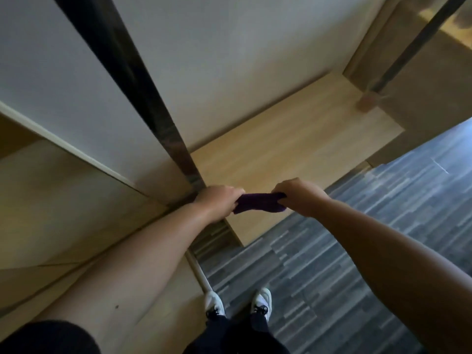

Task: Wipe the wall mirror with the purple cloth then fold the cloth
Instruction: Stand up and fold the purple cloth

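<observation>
Person standing, both arms stretched forward and down. Purple cloth (259, 202) held in the air between the two hands, above the edge where a pale wood platform (293, 149) meets the grey striped floor (357, 238). It touches no surface.

Left hand (219, 199): closed over the cloth's left end, knuckles up. Right hand (296, 194): closed over the right end, fingers curled under. Hands apart, the cloth spanning the gap as a short, bunched band. It looks already gathered or partly doubled; how many layers cannot be told, the picture being dim and soft.

Wall mirror: the large panel (51, 187) at left seems to be reflecting the room, bounded by a dark vertical strip (163, 118). Whether it is clean cannot be judged from here.

Judgement on stage: cloth is off the glass and in both hands, so this reads as the folding step.

Handling notes: cloth appears small, light, soft, fully limp; it sags slightly between the grips and will not hold a crease unaided. Not fragile and unlikely to slip. Best taken at corners or along one edge with fingertip pinches, not fistfuls, so the edges can be matched. Light tension between the hands should flatten it before each fold.

White shoes (261, 301) visible below.
</observation>
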Demonstrator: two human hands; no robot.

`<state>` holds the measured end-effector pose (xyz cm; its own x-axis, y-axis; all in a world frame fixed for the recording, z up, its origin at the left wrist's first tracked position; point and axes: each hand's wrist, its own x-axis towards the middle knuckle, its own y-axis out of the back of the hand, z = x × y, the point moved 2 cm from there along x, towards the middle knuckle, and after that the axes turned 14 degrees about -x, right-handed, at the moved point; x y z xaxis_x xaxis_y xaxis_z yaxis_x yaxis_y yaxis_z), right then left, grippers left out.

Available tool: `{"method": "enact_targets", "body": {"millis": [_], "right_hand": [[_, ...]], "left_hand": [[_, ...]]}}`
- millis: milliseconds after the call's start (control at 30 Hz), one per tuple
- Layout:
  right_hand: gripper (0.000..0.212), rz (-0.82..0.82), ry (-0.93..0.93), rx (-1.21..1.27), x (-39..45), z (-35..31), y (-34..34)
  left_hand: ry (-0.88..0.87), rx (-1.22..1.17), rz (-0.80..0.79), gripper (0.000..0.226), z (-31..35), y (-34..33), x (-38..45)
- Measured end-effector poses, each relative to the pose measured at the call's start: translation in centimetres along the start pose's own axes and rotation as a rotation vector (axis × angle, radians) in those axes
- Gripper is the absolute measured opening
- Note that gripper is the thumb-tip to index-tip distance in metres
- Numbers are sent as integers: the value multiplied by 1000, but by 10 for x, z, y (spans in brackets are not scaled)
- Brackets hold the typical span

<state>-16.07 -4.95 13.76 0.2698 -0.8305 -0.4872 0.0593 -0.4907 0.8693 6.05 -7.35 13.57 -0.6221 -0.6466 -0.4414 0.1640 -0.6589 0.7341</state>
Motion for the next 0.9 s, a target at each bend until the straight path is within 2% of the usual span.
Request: {"method": "enact_targets", "body": {"millis": [100, 233, 333, 467, 567, 633, 667, 733, 900], "right_hand": [[11, 126, -63, 22, 32, 15, -28], [14, 425, -70, -36, 62, 25, -70], [20, 551, -28, -104, 73, 23, -105], [28, 449, 82, -149, 70, 12, -163], [37, 336, 143, -181, 56, 1, -198], [68, 132, 106, -237, 44, -4, -216], [75, 51, 83, -278, 38, -5, -222], [80, -29, 62, -324, 32, -8, -225], [82, -182, 100, -359, 33, -12, -197]], "left_hand": [[-8, 86, 141, 12, -18, -23, 36], [-139, 214, 464, 22, -38, -50, 68], [-199, 264, 543, 22, -52, -78, 79], [-293, 273, 475, 33, -76, -130, 71], [-246, 249, 414, 46, -90, -167, 47], [-130, 235, 255, 55, -92, -186, 36], [-48, 233, 132, 63, -92, -193, 34], [64, 261, -16, 74, -93, -195, 35], [75, 333, -161, 74, -89, -175, 37]]}}
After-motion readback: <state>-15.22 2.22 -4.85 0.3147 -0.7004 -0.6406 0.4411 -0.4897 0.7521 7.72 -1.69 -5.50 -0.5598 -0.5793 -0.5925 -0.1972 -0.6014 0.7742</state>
